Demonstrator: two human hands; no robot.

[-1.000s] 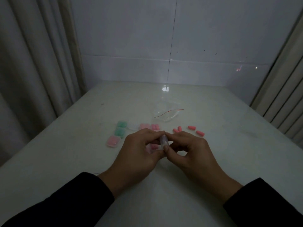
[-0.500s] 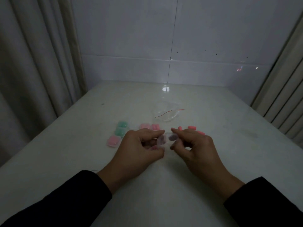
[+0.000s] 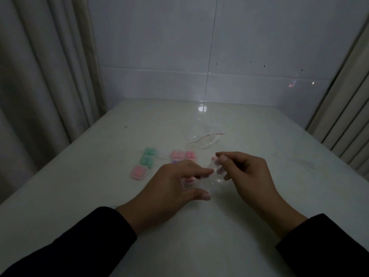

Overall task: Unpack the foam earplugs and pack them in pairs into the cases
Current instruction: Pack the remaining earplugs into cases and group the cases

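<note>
My left hand (image 3: 173, 184) holds a small clear case (image 3: 208, 182) between forefinger and thumb, just above the table. My right hand (image 3: 247, 172) pinches the upper edge of the same case, which looks swung open. Pink earplugs (image 3: 188, 179) show under my left fingers, and a pink tip (image 3: 213, 158) peeks out by my right fingertips. Behind my hands lie two green cases (image 3: 148, 156), a pink case (image 3: 139, 172), a clear case (image 3: 163, 153) and two more pink cases (image 3: 183, 154).
A crumpled clear plastic bag (image 3: 203, 139) with a red strip lies further back on the white table (image 3: 199, 236). Curtains hang at the left and right edges, and a tiled wall stands behind the table.
The clear case has gone from shut and upright between my fingertips to spread open. My right hand has lifted and drawn to the right; my left hand has dropped a little.
</note>
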